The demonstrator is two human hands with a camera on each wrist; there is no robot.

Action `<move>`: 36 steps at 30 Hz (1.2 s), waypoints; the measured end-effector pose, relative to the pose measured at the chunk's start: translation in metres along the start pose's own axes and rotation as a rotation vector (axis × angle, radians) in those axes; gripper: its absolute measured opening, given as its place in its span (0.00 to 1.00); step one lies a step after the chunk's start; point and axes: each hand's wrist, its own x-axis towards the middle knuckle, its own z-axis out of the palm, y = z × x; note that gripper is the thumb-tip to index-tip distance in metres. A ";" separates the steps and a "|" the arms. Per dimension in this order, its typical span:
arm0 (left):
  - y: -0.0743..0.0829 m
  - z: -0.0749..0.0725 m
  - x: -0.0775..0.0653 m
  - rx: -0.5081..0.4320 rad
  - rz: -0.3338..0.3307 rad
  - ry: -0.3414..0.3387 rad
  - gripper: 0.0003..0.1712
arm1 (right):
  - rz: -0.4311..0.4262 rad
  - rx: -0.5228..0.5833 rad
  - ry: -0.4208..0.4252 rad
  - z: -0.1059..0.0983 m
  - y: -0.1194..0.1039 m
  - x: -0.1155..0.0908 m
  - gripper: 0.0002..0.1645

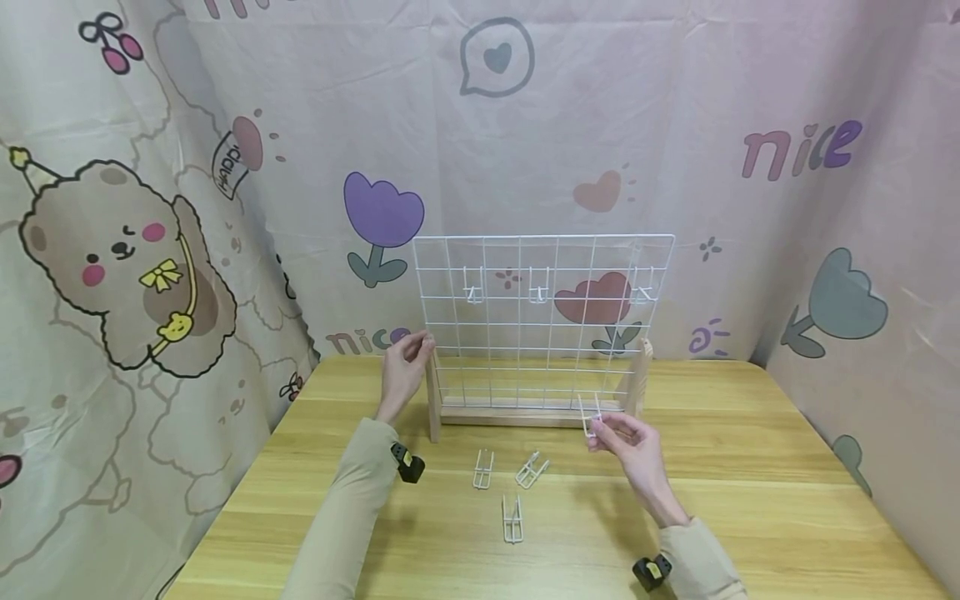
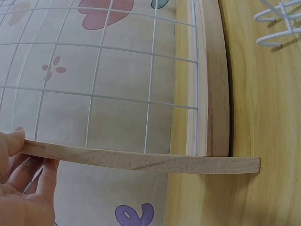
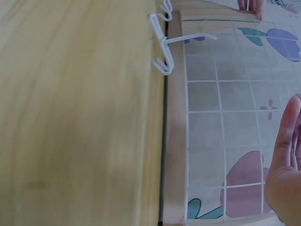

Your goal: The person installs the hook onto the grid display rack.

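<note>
My left grip pinches the wooden upright near its top between thumb and fingers, likely to steady the wire grid. Three loose hooks lie on the surface before it, probably for easy reach. Three hung hooks share one row, carried by the bars. My right grip, nearly closed, pinches a white hook low down before the grid's lower right, leaving its upward prongs uncovered.
</note>
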 end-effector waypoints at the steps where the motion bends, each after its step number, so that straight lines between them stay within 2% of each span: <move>1: 0.000 0.000 0.000 0.005 0.004 0.003 0.22 | 0.001 0.009 0.009 0.001 -0.001 0.001 0.12; 5: -0.002 0.000 0.000 0.015 0.016 0.012 0.22 | -0.010 0.055 0.050 0.004 -0.006 0.003 0.05; 12: -0.003 0.000 0.001 0.009 0.021 0.006 0.22 | -0.050 0.114 0.105 0.009 -0.018 0.009 0.10; 21: -0.002 0.000 0.001 0.010 0.023 0.012 0.21 | -0.099 0.189 0.114 0.015 -0.034 0.022 0.12; 29: -0.003 0.000 0.000 0.011 0.045 0.015 0.22 | -0.139 0.209 0.136 0.022 -0.047 0.034 0.11; 36: -0.003 0.001 -0.001 0.010 0.079 0.034 0.21 | -0.166 0.288 0.189 0.025 -0.056 0.045 0.15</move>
